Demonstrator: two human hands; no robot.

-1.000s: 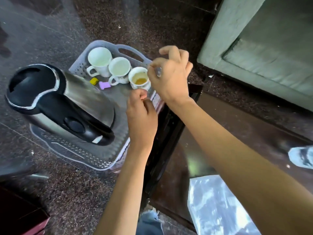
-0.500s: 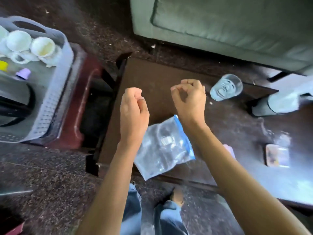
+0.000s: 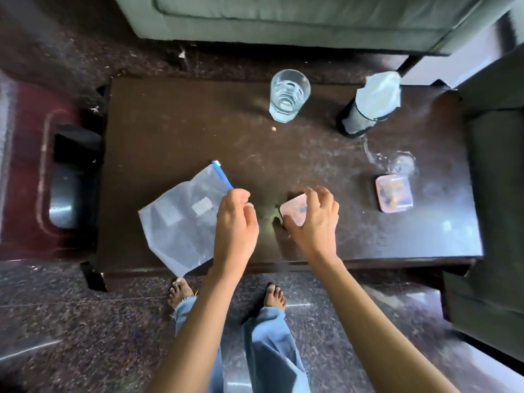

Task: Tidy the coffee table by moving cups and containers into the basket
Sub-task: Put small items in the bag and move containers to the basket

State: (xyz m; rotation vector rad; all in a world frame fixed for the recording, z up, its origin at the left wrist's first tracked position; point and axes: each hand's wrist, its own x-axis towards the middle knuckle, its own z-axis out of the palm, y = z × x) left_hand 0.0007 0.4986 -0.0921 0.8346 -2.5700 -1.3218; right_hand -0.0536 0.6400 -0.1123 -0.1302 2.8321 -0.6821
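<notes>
1. The fingers of the right hand are arched and spread over the near pink container, with the thumb at its near edge; whether a grip has been closed cannot be told
2. The fingers of the left hand are loosely curled and nothing is seen held; the hand hangs over the edge of the zip bag
3. A second ago both hands were at the basket, beside the cups; half a second ago they were raised over the table, curled and carrying nothing. They have since been lowered, and the right has been brought onto the container
4. The basket has been left out of view to the left, so a fresh pick is judged to be starting, with a carry leftward to follow
5. Counted on the table: two pink square containers, the near one under the right hand and the far pink container well apart to the right; one glass tumbler, upright at the far edge; one dark bottle capped with white cloth; one zip bag; one clear item, too blurred to be named
6. No cups are seen left on the table
</notes>
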